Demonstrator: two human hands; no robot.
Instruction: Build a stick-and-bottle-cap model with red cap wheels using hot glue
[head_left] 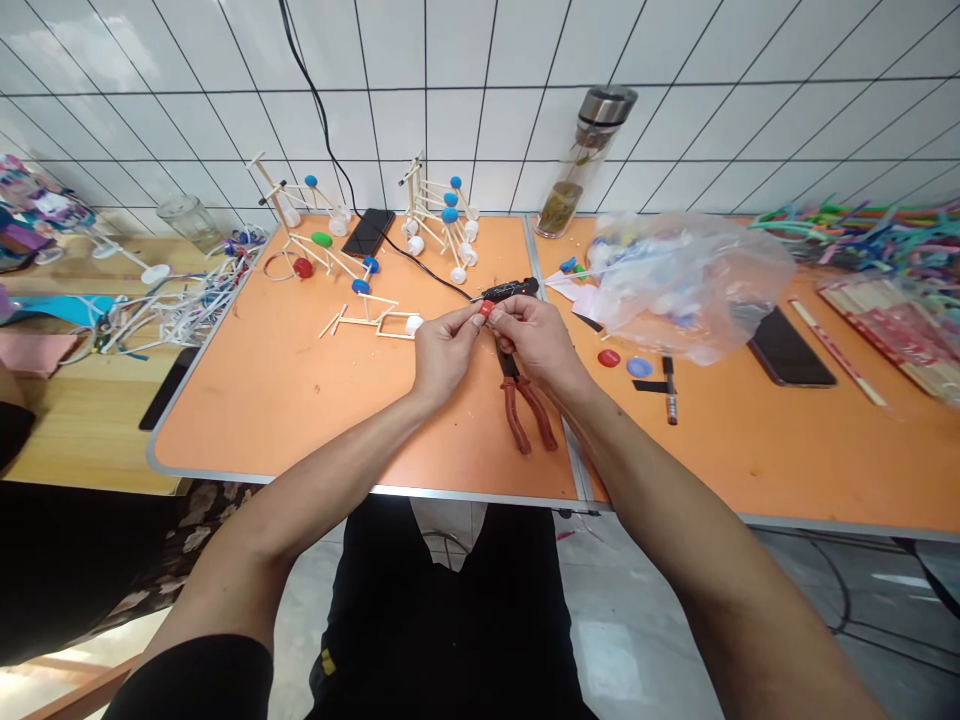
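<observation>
My left hand point(444, 352) and my right hand point(534, 340) meet over the orange table, their fingertips pinching a small red cap point(487, 308) between them. Just behind the fingers lies a black glue gun point(510, 290) with a cord. Pliers with red-brown handles point(525, 412) rest under and beside my right hand, their jaws partly hidden. Left of my left hand is a small wooden-stick frame point(375, 326) with a white wheel point(414, 324). Further right lie a flat red cap point(608, 357) and a blue cap point(639, 367).
Stick models with coloured caps point(442, 205) and a phone point(367, 233) stand or lie at the back. A tea bottle point(581, 165) is near the tiled wall. To the right are a plastic bag point(690, 285), a marker point(670, 390) and another phone point(791, 350). A person sits at left.
</observation>
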